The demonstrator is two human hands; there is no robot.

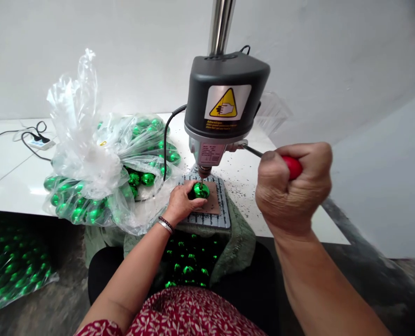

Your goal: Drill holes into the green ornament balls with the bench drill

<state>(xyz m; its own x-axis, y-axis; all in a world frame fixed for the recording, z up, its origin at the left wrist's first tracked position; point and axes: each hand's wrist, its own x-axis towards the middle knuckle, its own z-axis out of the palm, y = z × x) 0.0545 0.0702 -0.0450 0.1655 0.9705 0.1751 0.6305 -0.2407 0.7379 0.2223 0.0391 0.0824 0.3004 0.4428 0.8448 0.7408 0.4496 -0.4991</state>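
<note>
A small bench drill press [224,107] stands in front of me, with a warning sticker on its dark housing. My left hand [184,201] grips a shiny green bauble [201,190] on a brown board [212,205] over the grey drill base [224,214]. The drill bit [202,179] comes down at the top of the bauble; whether it has gone in I cannot tell. My right hand [294,186] is closed around the red-knobbed feed lever [293,167] at the drill's right side.
Clear plastic bags [88,158] of green baubles lie left on the white table [14,172]. Dark shavings are scattered right of the base. More baubles [189,266] sit in a green sack [240,238] below the table edge. Another bag [14,266] rests at lower left, near a power strip [41,142] above.
</note>
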